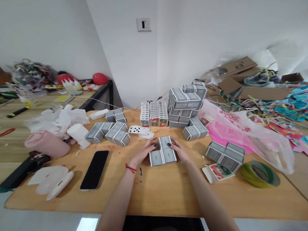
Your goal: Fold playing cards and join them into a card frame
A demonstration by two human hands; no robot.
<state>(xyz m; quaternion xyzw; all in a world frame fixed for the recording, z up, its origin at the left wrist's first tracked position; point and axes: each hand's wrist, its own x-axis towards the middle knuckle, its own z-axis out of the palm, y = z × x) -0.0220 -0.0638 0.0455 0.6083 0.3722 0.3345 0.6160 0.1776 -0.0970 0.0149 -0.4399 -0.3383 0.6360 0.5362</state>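
An L-shaped block of grey-patterned playing card boxes (163, 155) lies on the wooden table in front of me. My left hand (145, 151) holds its left side, thumb at the inner corner and fingers reaching behind. From the right, my right hand (179, 151) grips the same block, its thumb on top and fingers along the side. Just beyond are loose playing cards (139, 130). Similar joined blocks (118, 134) sit to the left, and another block (195, 129) is behind my right hand.
Stacked blocks (185, 100) rise at the back beside rows of card boxes (154, 114). A black phone (94, 170) and white tissue roll (78, 135) lie left. On the right are an opened card box (218, 172), tape roll (259, 174) and plastic bag (247, 131).
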